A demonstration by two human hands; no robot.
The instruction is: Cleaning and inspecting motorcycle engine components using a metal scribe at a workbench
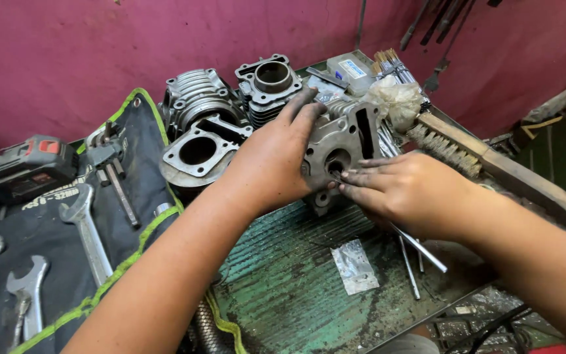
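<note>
A grey cast-metal engine cylinder head with cooling fins stands on edge on the worn green-painted metal tabletop, near its middle, just in front of two other finned grey engine castings. The left hand lies spread over the head's left side and top, its grip wide and wrapped on the casting, steadying it. The right hand comes in from the right with its fingertips pinched narrow at the round bore in the head's face; whether they hold some small part there I cannot tell. The head looks heavy and fully stiff, and judging by the blackened hands it is probably oily, so it could slip; the thick flat flanges and solid body seem the safest places to take hold, rather than the thin fins, which could chip or cut. Thin steel rods lie on the tabletop under the right wrist, near a small clear plastic bag. A long wooden-handled wire brush rests to the right, and steel open-ended spanners lie on a dark tool roll with green edging to the left, beside a cordless tool battery.
</note>
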